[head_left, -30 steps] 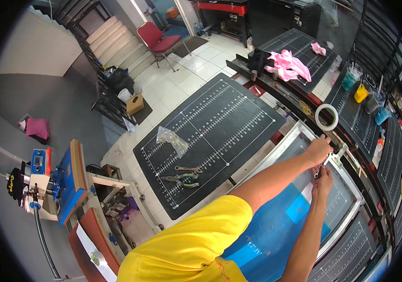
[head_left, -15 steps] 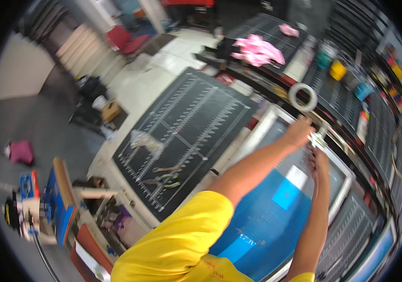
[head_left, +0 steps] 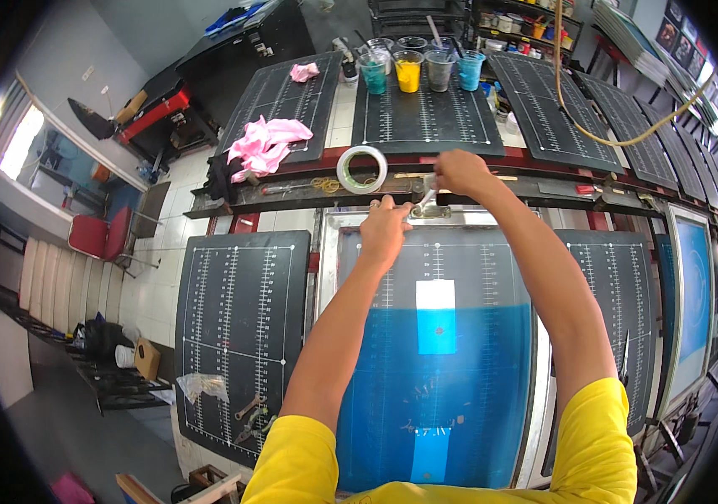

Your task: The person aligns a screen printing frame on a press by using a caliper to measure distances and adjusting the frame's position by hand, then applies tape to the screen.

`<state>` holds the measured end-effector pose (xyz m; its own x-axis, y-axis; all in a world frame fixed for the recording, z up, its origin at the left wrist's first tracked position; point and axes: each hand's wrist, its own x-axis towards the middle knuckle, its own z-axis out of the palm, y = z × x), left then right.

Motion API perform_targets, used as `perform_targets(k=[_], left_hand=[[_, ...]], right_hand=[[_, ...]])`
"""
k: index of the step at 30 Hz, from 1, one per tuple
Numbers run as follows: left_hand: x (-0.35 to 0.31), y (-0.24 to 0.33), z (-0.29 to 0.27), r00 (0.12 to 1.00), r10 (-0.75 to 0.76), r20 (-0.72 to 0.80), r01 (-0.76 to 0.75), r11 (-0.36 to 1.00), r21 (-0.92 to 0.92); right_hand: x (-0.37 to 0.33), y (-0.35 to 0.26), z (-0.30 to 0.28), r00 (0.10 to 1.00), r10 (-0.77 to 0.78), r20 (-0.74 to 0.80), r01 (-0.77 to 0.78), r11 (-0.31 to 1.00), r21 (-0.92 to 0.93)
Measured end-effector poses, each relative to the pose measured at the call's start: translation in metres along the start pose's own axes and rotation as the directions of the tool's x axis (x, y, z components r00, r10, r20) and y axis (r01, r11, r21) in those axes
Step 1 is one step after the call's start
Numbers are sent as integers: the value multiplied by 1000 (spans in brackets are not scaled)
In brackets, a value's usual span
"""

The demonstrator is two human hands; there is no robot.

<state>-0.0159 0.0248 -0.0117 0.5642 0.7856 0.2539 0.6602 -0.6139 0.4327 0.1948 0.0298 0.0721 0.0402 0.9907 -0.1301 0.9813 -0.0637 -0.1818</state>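
Observation:
A screen printing frame point(head_left: 533, 424) with blue mesh lies before me, its far end at a metal clamp point(head_left: 434, 210) on the dark rail. My left hand point(head_left: 385, 230) is closed at the frame's far edge, its fingertips against a thin silvery metal piece point(head_left: 426, 200) beside the clamp. Just above and right of the clamp, my right hand point(head_left: 463, 174) is curled into a fist; whatever lies inside it is hidden. Through the mesh shows a white and light-blue rectangle point(head_left: 436, 316). A roll of whitish tape point(head_left: 346, 171) stands on the rail, left of my hands.
Black ruled boards point(head_left: 245, 302) flank the frame; the left one bears a plastic bag point(head_left: 204, 387) and hand tools point(head_left: 249, 409). Pink cloth point(head_left: 268, 147) lies at the back left. Cups of coloured ink point(head_left: 408, 72) stand on the far board. A yellowish hose point(head_left: 602, 140) hangs at right.
My view has swung to the right and levelled, so the frame now lies straight ahead. My hands stay around the clamp, the right one now raised above it.

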Motion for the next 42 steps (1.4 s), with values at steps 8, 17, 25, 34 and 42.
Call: perform_targets(k=[8,17,25,34,42], left_hand=[[-1,6,0,1000,12,-12,-12,1000,3],[3,3,1,995,-94,26,97,980,-172],[6,11,-3,991,-123,60,125,992,-29],[6,12,2,995,-97,37,97,995,8],[7,5,4,994,-90,61,88,995,39]], right_hand=[[-29,8,-18,925,116,-361,73,879,470],[-130,19,96,891,454,27,-166,271,948],[-133,-9,114,857,508,92,-195,153,969],[-120,-26,125,843,466,270,-215,-168,962],[-107,26,100,930,367,12,-268,655,707]])
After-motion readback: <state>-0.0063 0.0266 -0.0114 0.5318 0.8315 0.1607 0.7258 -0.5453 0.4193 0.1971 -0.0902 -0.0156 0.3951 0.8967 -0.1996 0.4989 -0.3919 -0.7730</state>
